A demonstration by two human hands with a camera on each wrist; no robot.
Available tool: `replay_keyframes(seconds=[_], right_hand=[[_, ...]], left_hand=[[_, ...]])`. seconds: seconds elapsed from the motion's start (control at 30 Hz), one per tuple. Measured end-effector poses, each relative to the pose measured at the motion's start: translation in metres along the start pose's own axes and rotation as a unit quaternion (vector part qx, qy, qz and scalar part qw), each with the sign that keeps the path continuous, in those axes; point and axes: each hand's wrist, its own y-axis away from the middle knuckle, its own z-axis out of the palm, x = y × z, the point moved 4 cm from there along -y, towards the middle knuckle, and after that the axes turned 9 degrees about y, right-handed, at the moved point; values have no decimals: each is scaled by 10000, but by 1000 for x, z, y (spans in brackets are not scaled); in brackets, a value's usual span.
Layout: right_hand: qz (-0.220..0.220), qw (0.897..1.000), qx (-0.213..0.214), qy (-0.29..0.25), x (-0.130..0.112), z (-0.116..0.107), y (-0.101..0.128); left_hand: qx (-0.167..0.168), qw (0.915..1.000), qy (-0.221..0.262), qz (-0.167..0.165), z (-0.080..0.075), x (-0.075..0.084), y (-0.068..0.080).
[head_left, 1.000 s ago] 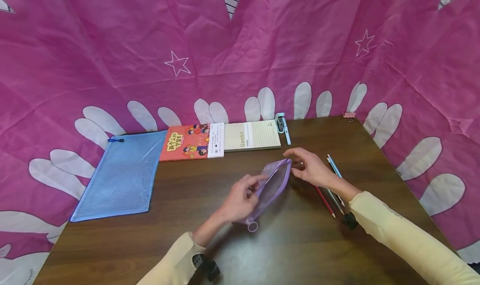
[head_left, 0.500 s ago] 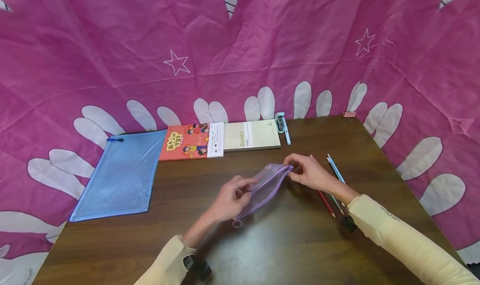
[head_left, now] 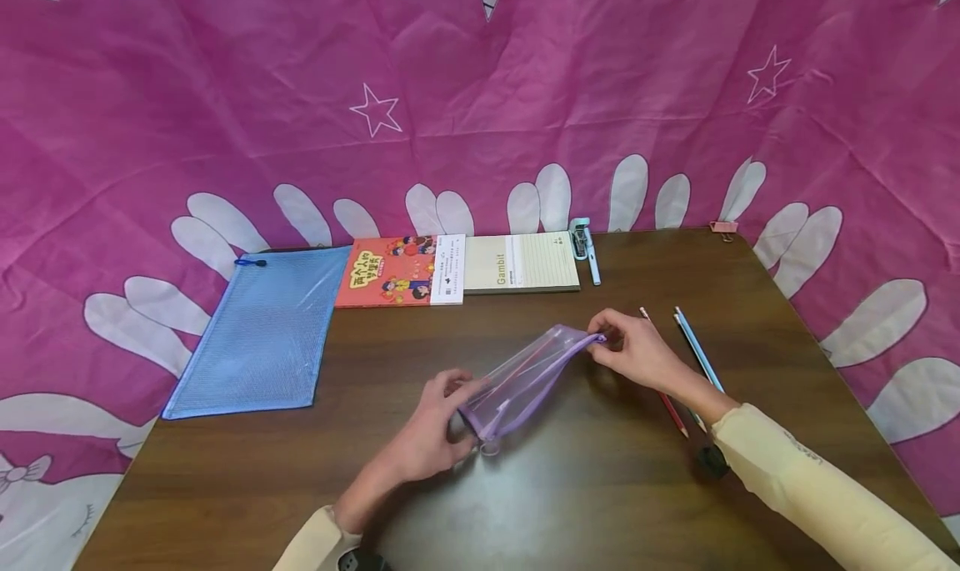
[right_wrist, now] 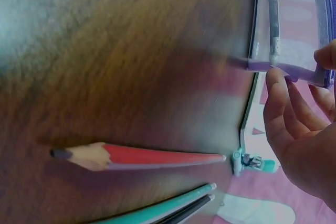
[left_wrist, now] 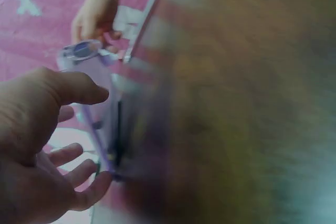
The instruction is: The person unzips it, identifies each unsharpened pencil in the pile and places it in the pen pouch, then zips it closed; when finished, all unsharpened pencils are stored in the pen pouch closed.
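Note:
A see-through purple zip pouch (head_left: 536,377) is held slanted above the table, a pencil (right_wrist: 274,19) visible inside it in the right wrist view. My right hand (head_left: 637,350) pinches the pouch's far corner between thumb and fingers. At the near end, by the ring-shaped zipper pull (head_left: 490,448), my left hand (head_left: 429,429) has its thumb and fingers spread around the pouch. In the left wrist view those fingers look apart; any contact is hard to make out. A red pencil (right_wrist: 157,157) and a teal pencil (right_wrist: 173,203) lie on the table beneath my right forearm.
Along the back edge lie a blue mesh zip bag (head_left: 258,338), a red book (head_left: 386,271), a Gambit notepad (head_left: 540,262) and a pale blue sharpener (head_left: 579,237) with a light blue pen (head_left: 593,262). A pink binder clip (head_left: 723,227) holds the curtain (head_left: 480,96).
My left hand has moved from the pouch's opening down to its near end, its fingers spreading. The pouch's mouth has narrowed. My right hand has taken hold of the far corner. The head view shifted slightly.

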Motion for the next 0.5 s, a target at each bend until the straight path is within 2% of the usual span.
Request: replay_keyframes(seconds=[0.17, 0.3, 0.4, 0.5], right_hand=[[-36, 9998, 33, 193, 2, 2, 5], [-274, 9988, 124, 383, 1, 4, 9], [-390, 9945, 110, 963, -6, 5, 15], [-686, 9823, 195, 1735, -23, 9, 22]], left_hand=[[159, 9973, -595, 409, 9, 1, 1], [290, 9951, -691, 645, 12, 2, 0], [360, 9953, -614, 661, 11, 3, 0], [424, 9957, -514, 640, 9, 3, 0]])
